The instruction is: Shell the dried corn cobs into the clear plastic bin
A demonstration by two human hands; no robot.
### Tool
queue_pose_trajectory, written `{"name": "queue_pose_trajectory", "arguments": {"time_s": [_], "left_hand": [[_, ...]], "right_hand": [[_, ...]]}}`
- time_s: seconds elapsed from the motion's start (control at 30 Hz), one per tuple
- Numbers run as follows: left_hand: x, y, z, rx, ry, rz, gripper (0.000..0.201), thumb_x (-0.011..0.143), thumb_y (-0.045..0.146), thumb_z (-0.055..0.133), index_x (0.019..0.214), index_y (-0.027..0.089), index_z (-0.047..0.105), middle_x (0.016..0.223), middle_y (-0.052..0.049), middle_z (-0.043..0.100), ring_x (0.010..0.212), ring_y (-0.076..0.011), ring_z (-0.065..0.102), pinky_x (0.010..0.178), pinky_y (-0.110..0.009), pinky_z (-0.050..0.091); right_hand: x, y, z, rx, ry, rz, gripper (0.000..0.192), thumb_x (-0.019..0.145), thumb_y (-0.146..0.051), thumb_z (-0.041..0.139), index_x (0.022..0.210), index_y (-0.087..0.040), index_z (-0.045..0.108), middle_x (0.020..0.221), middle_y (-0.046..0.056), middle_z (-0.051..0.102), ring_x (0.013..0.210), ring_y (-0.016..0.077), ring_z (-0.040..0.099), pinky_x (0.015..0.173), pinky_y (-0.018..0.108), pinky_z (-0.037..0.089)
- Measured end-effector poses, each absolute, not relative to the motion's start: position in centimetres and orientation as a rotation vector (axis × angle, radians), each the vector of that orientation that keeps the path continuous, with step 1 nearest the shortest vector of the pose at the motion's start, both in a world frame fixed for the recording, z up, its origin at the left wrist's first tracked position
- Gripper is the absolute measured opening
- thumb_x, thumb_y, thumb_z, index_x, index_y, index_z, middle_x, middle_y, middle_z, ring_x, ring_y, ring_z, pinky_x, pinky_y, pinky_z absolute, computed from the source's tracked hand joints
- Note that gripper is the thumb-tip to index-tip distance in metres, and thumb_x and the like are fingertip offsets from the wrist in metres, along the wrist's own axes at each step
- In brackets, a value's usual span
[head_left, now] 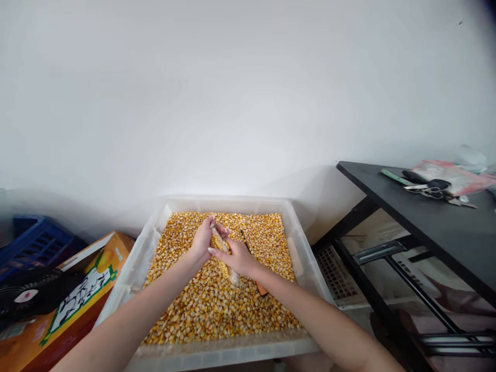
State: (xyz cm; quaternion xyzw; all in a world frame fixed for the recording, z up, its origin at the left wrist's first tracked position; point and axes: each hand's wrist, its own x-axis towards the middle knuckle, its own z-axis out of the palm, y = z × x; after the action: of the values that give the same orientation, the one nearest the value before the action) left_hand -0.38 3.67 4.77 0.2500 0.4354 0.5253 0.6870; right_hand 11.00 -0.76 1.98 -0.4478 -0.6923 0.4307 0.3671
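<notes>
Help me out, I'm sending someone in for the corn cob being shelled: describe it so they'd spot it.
Find the clear plastic bin of loose kernels against the white wall. Above it, the left hand and right hand grip the cob, the only kernels still in rows.

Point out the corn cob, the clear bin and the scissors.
corn cob (219,243), head view, kernel-covered middle between both hands.
clear bin (306,258), head view, right wall.
scissors (436,187), head view, dark handles on the black table.
</notes>
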Motion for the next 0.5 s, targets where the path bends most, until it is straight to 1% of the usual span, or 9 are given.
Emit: {"name": "queue_pose_trajectory", "arguments": {"time_s": [0.07,0.13,0.17,0.23,0.33,0.43,0.5], "left_hand": [[-0.3,3.6,4.5,0.574,0.963,1.158,0.028,0.078,0.035,0.046,0.055,0.02,0.04,0.047,0.001,0.052,0.051,-0.0141,0.056,0.057,-0.025,0.047],[-0.2,3.5,4.4,0.596,0.953,1.164,0.03,0.078,0.036,0.045,0.054,0.02,0.04,0.045,0.0,0.052,0.052,-0.015,0.057,0.058,-0.026,0.048],[-0.2,3.5,4.4,0.603,0.957,1.166,0.03,0.079,0.036,0.045,0.053,0.02,0.041,0.046,0.0,0.052,0.052,-0.0152,0.057,0.058,-0.026,0.048],[-0.2,3.4,4.5,0.598,0.982,1.15,0.03,0.079,0.035,0.042,0.054,0.019,0.044,0.048,-0.002,0.055,0.052,-0.0154,0.058,0.058,-0.027,0.048],[-0.2,3.2,4.6,0.578,1.02,1.15,0.029,0.08,0.034,0.042,0.056,0.018,0.047,0.051,-0.003,0.059,0.052,-0.0158,0.059,0.058,-0.027,0.048],[-0.1,3.2,4.8,0.547,1.024,1.161,0.027,0.078,0.033,0.045,0.055,0.019,0.045,0.053,-0.003,0.062,0.055,-0.0168,0.062,0.059,-0.027,0.048],[-0.1,3.2,5.0,0.514,1.008,1.163,0.026,0.078,0.032,0.045,0.055,0.019,0.042,0.054,-0.003,0.063,0.058,-0.0176,0.063,0.059,-0.027,0.048]], "right_hand": [[10.8,-0.9,1.6,-1.182,-1.772,1.12,0.043,0.082,-0.055,0.048,0.103,-0.02,0.061,0.07,-0.001,0.057,0.059,0.0131,0.047,0.058,0.025,0.034],[10.6,-1.0,1.1,-1.207,-1.737,1.148,0.045,0.085,-0.056,0.043,0.098,-0.018,0.061,0.059,-0.002,0.051,0.055,0.0127,0.043,0.055,0.025,0.032],[10.5,-1.0,0.9,-1.201,-1.721,1.15,0.046,0.085,-0.057,0.041,0.095,-0.017,0.061,0.057,-0.002,0.048,0.056,0.0129,0.042,0.055,0.025,0.032],[10.4,-1.1,0.7,-1.168,-1.705,1.139,0.045,0.086,-0.057,0.039,0.088,-0.017,0.06,0.057,-0.002,0.047,0.059,0.0133,0.043,0.057,0.025,0.031],[10.3,-1.2,0.5,-1.144,-1.687,1.124,0.045,0.087,-0.057,0.037,0.073,-0.018,0.054,0.058,-0.002,0.044,0.058,0.0123,0.039,0.057,0.026,0.03],[10.4,-1.0,0.4,-1.158,-1.613,1.143,0.049,0.088,-0.057,0.031,0.062,-0.019,0.046,0.055,-0.002,0.039,0.054,0.0118,0.036,0.055,0.026,0.029],[10.5,-0.8,0.5,-1.163,-1.577,1.174,0.052,0.089,-0.058,0.026,0.061,-0.019,0.047,0.055,-0.001,0.042,0.054,0.0129,0.039,0.056,0.027,0.031]]}}
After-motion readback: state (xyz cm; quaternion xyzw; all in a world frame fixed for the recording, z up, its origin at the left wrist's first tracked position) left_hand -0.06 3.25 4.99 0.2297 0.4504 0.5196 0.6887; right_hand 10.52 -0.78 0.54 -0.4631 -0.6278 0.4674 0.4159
